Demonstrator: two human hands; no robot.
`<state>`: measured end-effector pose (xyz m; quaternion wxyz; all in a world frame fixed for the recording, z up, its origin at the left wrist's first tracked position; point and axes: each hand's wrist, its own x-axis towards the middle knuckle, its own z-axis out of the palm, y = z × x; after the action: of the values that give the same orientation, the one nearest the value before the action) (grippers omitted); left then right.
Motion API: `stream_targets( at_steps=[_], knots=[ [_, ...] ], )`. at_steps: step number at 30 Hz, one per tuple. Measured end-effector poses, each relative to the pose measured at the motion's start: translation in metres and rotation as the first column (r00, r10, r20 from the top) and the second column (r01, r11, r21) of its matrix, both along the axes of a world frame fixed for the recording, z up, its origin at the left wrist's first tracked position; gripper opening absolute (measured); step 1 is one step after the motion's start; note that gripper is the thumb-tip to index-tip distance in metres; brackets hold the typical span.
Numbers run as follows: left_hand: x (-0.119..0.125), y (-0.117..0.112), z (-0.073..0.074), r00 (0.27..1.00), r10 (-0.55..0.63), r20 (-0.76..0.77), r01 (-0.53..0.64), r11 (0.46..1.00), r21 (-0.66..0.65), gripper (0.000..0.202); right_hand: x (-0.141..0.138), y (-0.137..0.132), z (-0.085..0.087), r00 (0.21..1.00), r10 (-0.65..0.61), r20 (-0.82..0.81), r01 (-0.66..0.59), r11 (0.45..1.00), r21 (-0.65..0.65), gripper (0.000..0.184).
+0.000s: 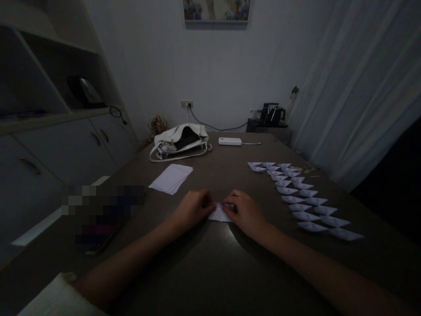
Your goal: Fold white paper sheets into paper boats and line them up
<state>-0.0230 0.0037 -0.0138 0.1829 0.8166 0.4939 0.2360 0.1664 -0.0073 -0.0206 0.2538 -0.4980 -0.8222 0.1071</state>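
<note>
Both my hands rest on the dark table [210, 263] and meet over a small folded white paper [219, 215]. My left hand [192, 208] pinches the paper's left side with closed fingers. My right hand [245, 211] pinches its right side, fingers curled. Part of the paper is hidden under my fingers. To the right lie two rows of several folded white paper boats [304, 197], apart from my hands. A small stack of white paper sheets [171, 178] lies ahead to the left.
A white handbag [180, 141] and a white power bank [230, 141] with a cable sit at the table's far end. A phone [101, 241] lies at the left edge. Cabinets stand left, a curtain hangs right, a kettle [271, 114] sits behind.
</note>
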Motion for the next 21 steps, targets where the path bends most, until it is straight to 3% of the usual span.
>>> stream_targets(
  at_steps=[9, 21],
  knots=[
    [-0.0049, 0.0014, 0.0095, 0.970, -0.218, 0.106, 0.227, 0.971, -0.077, 0.017, 0.0015, -0.0028, 0.0047, 0.995, 0.029, 0.096, -0.027, 0.999, -0.021, 0.019],
    [-0.0064, 0.0041, 0.0079, 0.942, -0.335, 0.010, 0.335, 0.941, -0.040, 0.013, 0.0020, -0.0019, 0.0031, 0.999, -0.013, 0.052, 0.015, 0.999, -0.033, 0.016]
  ],
)
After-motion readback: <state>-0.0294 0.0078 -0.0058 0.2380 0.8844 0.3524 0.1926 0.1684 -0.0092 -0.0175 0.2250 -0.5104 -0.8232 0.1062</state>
